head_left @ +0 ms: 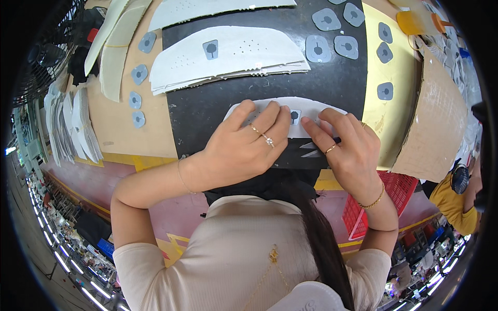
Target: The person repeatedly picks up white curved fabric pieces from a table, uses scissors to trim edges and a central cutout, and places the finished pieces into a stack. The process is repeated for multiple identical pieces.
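Note:
Under both hands lies a white curved panel (308,106) on a black work mat, with a small grey-blue patch (295,117) bearing a dark keyhole shape near its middle. My left hand (246,137), fingers bent and close together, presses the panel just left of the patch; its thumb is hidden. My right hand (350,147) is closed round small snips (310,150), their pointed metal blades sticking out toward the left below the panel. The right fingertips touch the panel at the patch's right side. Most of the snips' handle is hidden in the palm.
Beyond my hands sits a stack of similar white panels (233,52), a patch on its top one. Loose patches (318,48) lie right on the black mat (207,111), on a yellow sheet (386,116) and left on brown board. A red basket (355,217) stands below right.

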### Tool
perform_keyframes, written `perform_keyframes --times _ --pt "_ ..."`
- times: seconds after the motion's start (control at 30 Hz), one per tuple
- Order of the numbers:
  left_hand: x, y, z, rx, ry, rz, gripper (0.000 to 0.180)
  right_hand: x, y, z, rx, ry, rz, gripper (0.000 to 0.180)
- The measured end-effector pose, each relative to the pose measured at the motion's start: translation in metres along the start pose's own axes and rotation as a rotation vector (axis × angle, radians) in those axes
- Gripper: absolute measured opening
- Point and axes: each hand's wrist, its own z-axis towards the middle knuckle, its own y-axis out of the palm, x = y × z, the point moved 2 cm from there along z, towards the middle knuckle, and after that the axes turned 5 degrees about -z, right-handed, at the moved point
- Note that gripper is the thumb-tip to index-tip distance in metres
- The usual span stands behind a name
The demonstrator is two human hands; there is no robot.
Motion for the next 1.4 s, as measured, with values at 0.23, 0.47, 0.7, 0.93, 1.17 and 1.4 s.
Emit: perform_keyframes --times 0.23,0.47,0.7,0.93,1.17,1.4 --pt "0.015 -0.001 0.001 -0.075 -0.046 0.091 0.023 -0.005 -0.007 -0.005 -0.117 0.374 0.214 0.048" --pt "0.012 0.0 -0.005 -0.07 -0.128 -0.059 0.041 -0.004 -0.004 0.012 -0.198 0.552 0.246 0.035" --pt "0.012 0.001 -0.003 -0.006 -0.103 -0.089 0.038 0.01 -0.007 0.02 -0.255 0.538 0.218 0.031" --pt "0.016 0.002 -0.001 -0.049 -0.183 -0.137 0.055 0.019 -0.011 0.031 -0.378 0.511 0.246 0.031" --pt "0.022 0.002 0.001 -0.071 -0.154 0.031 0.041 0.022 -0.009 0.033 -0.451 0.588 0.307 0.034" --pt "0.023 0.003 0.0 -0.098 -0.149 0.055 0.042 0.023 -0.008 0.033 -0.436 0.573 0.3 0.037"
